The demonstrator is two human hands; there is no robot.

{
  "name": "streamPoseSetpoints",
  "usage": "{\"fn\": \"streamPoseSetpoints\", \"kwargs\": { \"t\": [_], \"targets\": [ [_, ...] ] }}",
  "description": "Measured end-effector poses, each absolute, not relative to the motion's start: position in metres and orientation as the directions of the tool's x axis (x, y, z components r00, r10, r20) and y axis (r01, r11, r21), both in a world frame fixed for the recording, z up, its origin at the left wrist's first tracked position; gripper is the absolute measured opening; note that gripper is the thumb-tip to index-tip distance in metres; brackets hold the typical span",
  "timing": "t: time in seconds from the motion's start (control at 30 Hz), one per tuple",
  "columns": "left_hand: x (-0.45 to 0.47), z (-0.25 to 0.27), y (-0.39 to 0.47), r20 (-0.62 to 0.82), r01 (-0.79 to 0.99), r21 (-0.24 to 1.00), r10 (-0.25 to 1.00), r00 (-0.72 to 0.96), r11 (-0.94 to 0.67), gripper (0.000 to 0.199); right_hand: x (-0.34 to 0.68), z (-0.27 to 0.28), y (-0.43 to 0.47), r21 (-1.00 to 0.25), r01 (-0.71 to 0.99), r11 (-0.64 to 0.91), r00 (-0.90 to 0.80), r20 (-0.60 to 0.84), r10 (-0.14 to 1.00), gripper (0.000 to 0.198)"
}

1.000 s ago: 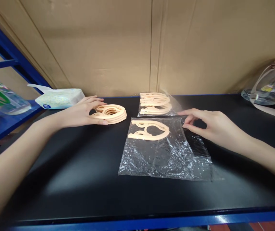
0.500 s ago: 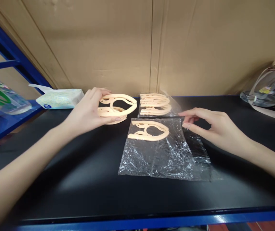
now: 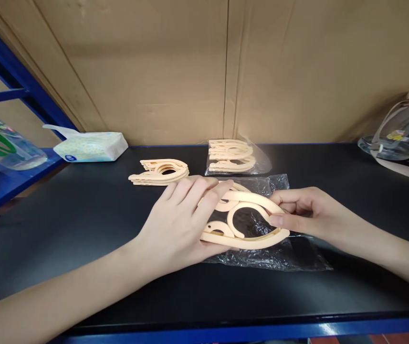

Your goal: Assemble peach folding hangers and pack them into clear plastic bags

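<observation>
A cream folding hanger [image 3: 254,242], folded up, is held between both hands above a clear plastic bag [image 3: 268,260]. My left hand [image 3: 179,222] is closed round its open-ended side, fingers over the top arm and thumb below. At the curved end, my right hand [image 3: 311,210] pinches it between thumb and fingers. The bag lies flat and crinkled; another cream hanger shows partly on it, mostly hidden by the held one. Beyond my left hand sits a small stack of folded hangers [image 3: 154,178].
Several more hangers [image 3: 231,155] lie in a clear bag at the back, near the cardboard wall [image 3: 147,71]. A tissue pack [image 3: 93,147] is at back left, beside a blue metal frame [image 3: 32,102]. A clear strapped bottle [image 3: 397,134] stands at right.
My left hand has moved right and nearer with one hanger from the stack, now over the bag. My right hand has moved slightly left and taken hold of its curved end.
</observation>
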State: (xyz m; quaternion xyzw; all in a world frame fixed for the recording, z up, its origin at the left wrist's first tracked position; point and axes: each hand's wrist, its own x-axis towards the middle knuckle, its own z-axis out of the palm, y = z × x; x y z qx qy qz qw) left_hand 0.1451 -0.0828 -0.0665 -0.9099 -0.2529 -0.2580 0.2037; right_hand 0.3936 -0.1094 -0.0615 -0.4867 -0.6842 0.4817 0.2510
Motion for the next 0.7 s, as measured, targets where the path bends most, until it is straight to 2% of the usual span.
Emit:
{"fn": "streamPoseSetpoints", "kwargs": {
  "t": [0.1, 0.23, 0.53, 0.6, 0.67, 0.7],
  "targets": [
    [0.141, -0.071, -0.073, 0.523, 0.568, -0.203, 0.403, 0.751, -0.797, 0.082, 0.395, -0.062, -0.105, -0.909, 0.416, 0.029, -0.386, -0.147, 0.911, 0.032],
    [0.138, -0.076, -0.065, 0.474, 0.555, -0.124, 0.442, 0.762, -0.823, 0.094, 0.397, -0.064, -0.103, -0.911, 0.407, 0.064, -0.387, -0.108, 0.916, 0.030],
    [0.133, -0.074, -0.060, 0.480, 0.493, -0.027, 0.421, 0.769, -0.869, 0.080, 0.400, -0.066, -0.101, -0.848, 0.503, 0.165, -0.381, -0.047, 0.923, 0.032],
    [0.134, -0.074, -0.060, 0.482, 0.494, 0.012, 0.438, 0.759, -0.870, 0.077, 0.400, -0.066, -0.102, -0.801, 0.550, 0.236, -0.373, 0.017, 0.928, 0.031],
    [0.135, -0.075, -0.062, 0.478, 0.507, 0.075, 0.477, 0.737, -0.858, 0.076, 0.400, -0.067, -0.105, -0.698, 0.611, 0.373, -0.376, 0.159, 0.913, 0.031],
    [0.136, -0.075, -0.063, 0.473, 0.514, 0.110, 0.499, 0.726, -0.851, 0.075, 0.399, -0.067, -0.107, -0.617, 0.644, 0.452, -0.389, 0.245, 0.888, 0.041]
  ]
}}
